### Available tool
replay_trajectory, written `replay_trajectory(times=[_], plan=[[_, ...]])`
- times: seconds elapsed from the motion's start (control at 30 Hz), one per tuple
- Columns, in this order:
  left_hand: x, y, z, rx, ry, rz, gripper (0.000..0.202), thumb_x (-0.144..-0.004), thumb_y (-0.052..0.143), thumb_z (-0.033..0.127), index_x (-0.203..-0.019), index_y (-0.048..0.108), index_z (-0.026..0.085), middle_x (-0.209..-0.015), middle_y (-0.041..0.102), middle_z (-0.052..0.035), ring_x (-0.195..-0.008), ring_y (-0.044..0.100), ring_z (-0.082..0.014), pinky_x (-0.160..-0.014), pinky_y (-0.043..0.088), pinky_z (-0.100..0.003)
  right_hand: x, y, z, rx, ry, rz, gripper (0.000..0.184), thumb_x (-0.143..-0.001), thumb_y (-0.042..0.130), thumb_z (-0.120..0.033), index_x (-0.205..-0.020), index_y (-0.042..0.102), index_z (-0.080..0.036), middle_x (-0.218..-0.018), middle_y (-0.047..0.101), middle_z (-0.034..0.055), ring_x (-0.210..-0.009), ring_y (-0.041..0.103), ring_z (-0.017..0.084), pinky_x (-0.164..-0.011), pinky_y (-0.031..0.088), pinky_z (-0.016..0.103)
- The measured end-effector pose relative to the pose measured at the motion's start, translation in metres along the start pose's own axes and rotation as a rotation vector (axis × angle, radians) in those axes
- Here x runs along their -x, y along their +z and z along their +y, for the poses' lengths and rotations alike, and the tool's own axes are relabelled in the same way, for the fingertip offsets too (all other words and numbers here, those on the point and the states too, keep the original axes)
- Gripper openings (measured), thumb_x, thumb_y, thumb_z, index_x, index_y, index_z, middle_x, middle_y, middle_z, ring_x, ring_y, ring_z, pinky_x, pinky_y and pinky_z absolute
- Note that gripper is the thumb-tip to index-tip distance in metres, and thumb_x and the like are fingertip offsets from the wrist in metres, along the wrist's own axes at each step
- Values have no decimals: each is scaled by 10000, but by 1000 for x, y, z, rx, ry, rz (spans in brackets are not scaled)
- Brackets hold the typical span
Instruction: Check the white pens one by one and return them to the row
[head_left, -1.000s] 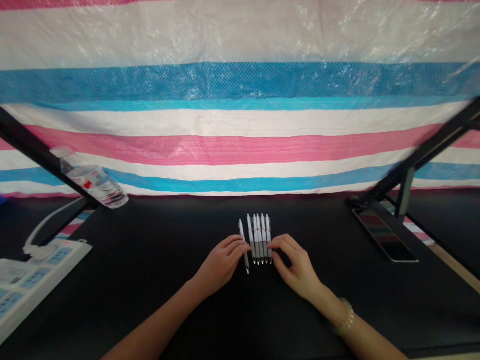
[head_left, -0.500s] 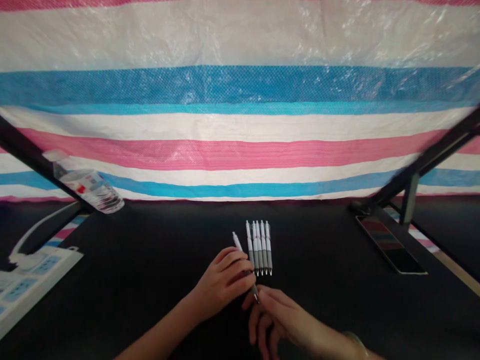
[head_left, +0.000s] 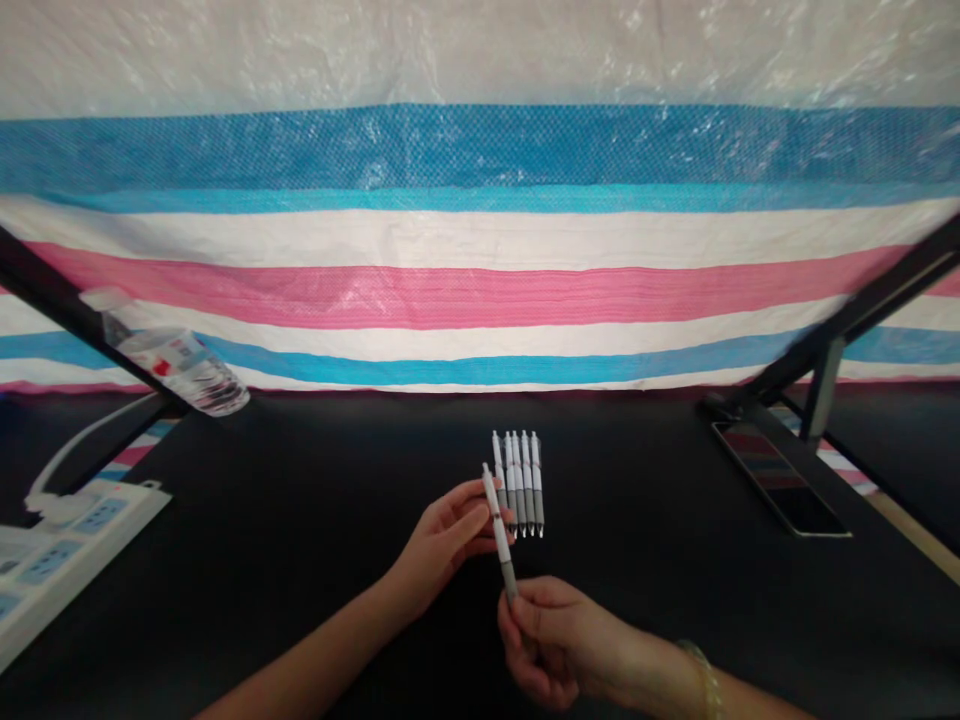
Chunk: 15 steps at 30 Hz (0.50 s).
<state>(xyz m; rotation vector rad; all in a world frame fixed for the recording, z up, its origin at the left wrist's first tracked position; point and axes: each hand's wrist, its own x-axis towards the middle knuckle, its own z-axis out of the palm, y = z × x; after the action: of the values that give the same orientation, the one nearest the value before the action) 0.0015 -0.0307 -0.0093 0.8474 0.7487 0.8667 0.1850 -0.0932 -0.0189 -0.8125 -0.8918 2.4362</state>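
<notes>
A pen (head_left: 498, 530) is held clear of the black table (head_left: 300, 520), slanting from its white upper end down to its grey grip end. The left hand (head_left: 442, 545) pinches the white barrel between thumb and fingers, forearm entering from the lower left. The right hand (head_left: 551, 640) closes its thumb and fingers on the grey lower end, palm turned toward the camera, wrist with a bracelet (head_left: 705, 680) at the bottom edge. Just behind the held pen, a row of five pens (head_left: 521, 485) lies side by side on the table, tips toward the person.

One second ago the pen lay at the left of the row, with both hands resting on the table at either side of it; half a second ago the left hand had lifted it alone, the right hand open beneath. The row has not moved.

The pen's tip is hidden inside the right fingers. The bottle (head_left: 169, 355), power strip (head_left: 60, 540) and phone (head_left: 780, 480) sit well apart at the sides; the strip is cut off by the frame edge.
</notes>
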Motion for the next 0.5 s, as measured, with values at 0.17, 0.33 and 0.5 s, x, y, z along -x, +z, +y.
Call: replay_trajectory(times=[0.17, 0.33, 0.5], plan=[[2, 3, 0, -16, -43, 63, 334, -760, 848, 393, -942, 735, 137, -800, 741, -57, -727, 697, -156, -693, 560, -252, -1, 0, -1, 110, 64, 55, 572, -738, 681, -738, -777, 526, -189, -461, 537, -58, -299, 352, 48, -301, 201, 155], [0, 2, -2, -103, -30, 122, 332, -741, 855, 415, -893, 737, 144, -762, 749, -46, -667, 674, -133, -640, 534, -223, -2, 1, 3, 116, 106, 159, 497, -773, 691, -646, -740, 554, -170, -453, 573, -37, -272, 378, 48, -295, 215, 151], [-2, 0, 1, -124, -5, 126, 339, -766, 835, 419, -949, 746, 147, -783, 745, -44, -667, 659, -124, -640, 517, -220, -3, -1, 3, -121, -4, 44, 529, -824, 710, -586, -1034, 640, -106, -868, 749, 127, -636, 702, 168, -459, 461, 191]])
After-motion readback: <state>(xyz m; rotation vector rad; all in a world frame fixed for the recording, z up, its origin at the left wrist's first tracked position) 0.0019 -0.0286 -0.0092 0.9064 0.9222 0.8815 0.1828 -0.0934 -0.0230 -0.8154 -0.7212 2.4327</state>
